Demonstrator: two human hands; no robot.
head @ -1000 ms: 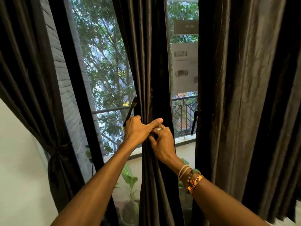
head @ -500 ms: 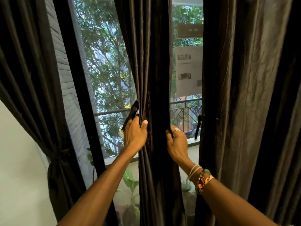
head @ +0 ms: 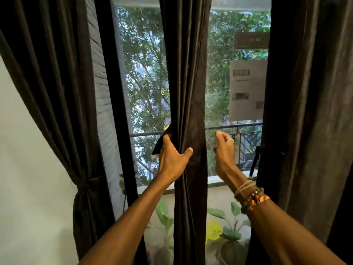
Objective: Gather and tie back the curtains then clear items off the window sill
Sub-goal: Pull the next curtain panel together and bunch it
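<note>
The middle dark curtain (head: 188,83) hangs bunched in front of the window. My left hand (head: 172,159) grips this bunch at railing height, thumb across the front. A dark tie strip (head: 161,142) with a white end sticks out to the left of that hand. My right hand (head: 224,150) is just right of the bunch and apart from it, fingers curled, with nothing visible in them. The left curtain (head: 57,92) is tied back with a knot (head: 86,186). At the right edge, the right curtain (head: 309,111) hangs loose.
A black window handle (head: 255,161) sticks out beside the right curtain. Green potted plants (head: 162,215) and a yellow leaf (head: 214,229) show low behind the glass. A black window post (head: 114,111) stands left of the middle curtain; a white wall (head: 28,188) lies far left.
Both hands were pinched together on the bunch, then parted to its two sides. My right hand has now let go and moved right; the left still grips.
</note>
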